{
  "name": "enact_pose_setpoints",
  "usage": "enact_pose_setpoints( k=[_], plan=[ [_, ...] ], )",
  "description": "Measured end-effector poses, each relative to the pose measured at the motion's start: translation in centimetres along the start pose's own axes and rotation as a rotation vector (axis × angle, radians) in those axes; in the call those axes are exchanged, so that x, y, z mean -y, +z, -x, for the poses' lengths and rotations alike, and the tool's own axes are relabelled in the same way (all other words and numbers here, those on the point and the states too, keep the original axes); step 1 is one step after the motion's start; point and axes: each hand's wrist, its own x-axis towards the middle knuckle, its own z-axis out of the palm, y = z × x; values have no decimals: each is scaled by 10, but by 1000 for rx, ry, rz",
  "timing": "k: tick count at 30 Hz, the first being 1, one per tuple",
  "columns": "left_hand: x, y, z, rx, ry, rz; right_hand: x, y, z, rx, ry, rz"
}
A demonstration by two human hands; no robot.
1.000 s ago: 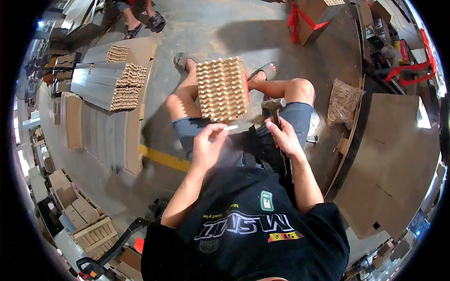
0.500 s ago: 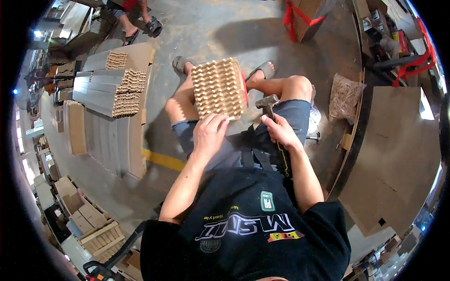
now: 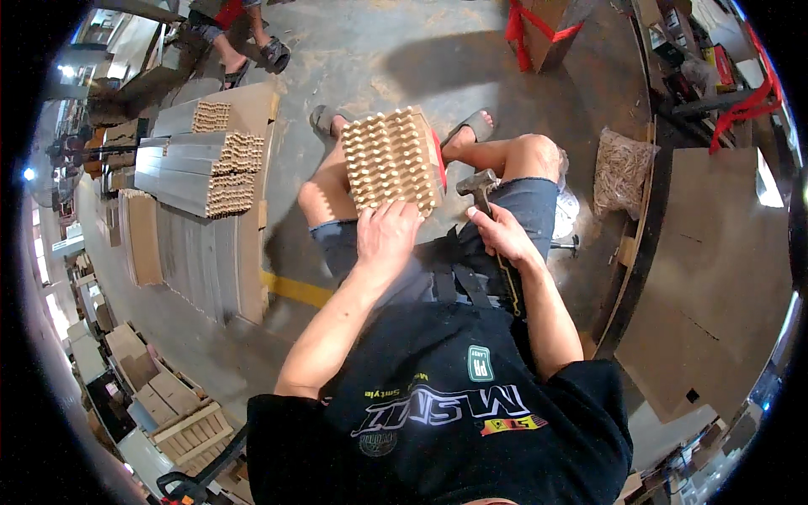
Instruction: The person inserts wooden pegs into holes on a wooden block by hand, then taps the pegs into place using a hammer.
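Observation:
Between my knees stands a block of light wood panels, its upper face set with rows of short wooden dowels that stick up. My left hand lies at the block's near edge, its fingers closed and bent over the nearest dowels. The fingertips are partly hidden, so whatever they pinch cannot be made out. To the right of the block, my right hand grips a hammer by its dark handle near the head. The hammer is held over my right thigh, apart from the dowels.
Grey-faced panels with dowelled ends lie stacked at the left. A clear bag of loose dowels sits on the floor at the right, beside a large brown board. Another person's feet show at the upper left. A red-taped carton stands ahead.
My left hand has shifted slightly right along the block's near edge, and its fingers now reach farther over the dowels. The right hand and hammer stay almost still.

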Motion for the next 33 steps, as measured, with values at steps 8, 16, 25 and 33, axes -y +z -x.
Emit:
enact_pose_setpoints(
  k=[8, 16, 25, 33],
  plan=[
    [9, 11, 4, -18, -10, 72, -6, -1, -1, 10, -32, -24],
    [1, 7, 2, -85, -42, 118, -1, -4, 0, 22, -8, -52],
    [15, 13, -3, -57, 182, 62, 0, -6, -1, 8, 27, -61],
    [17, -13, -10, -211, 182, 244, -4, -10, -12, 29, 53, 2]
  ],
)
